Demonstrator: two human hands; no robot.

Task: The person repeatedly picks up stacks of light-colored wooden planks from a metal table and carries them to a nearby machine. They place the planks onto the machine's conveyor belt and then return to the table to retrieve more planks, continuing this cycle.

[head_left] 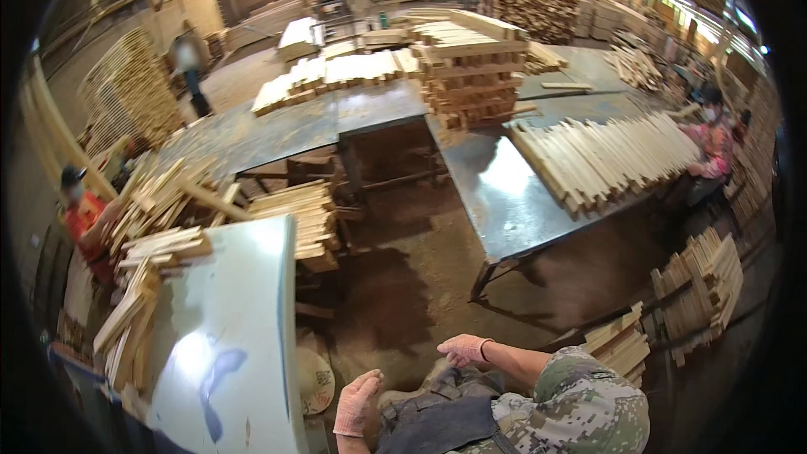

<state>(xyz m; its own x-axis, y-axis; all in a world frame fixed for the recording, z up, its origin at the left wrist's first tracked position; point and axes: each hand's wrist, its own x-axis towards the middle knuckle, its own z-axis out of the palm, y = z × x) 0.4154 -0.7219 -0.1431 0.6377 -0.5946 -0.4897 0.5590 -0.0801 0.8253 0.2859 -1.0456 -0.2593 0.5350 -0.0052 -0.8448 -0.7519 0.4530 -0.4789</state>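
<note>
My left hand [357, 405], in a pale pink knitted work glove, hangs near the lower edge, beside the light-topped table on the left. Its fingers are curled in, and nothing shows in them. In front of my body is my right hand [463, 350], gloved alike, closed into a loose fist with nothing visible in it. Both hands are apart from the wood and tables. Below them lies a dark apron [441, 424] over my lap, and my right sleeve [588, 395] is camouflage-patterned.
Left stands a light-topped table [227, 303] with loose wood strips [134, 311]. A metal table [496, 193] bears a row of wood strips [601, 155] and a tall stack [471, 76]. Co-workers stand left [84, 219] and right [714, 147]. More strips [618, 345] lie low right.
</note>
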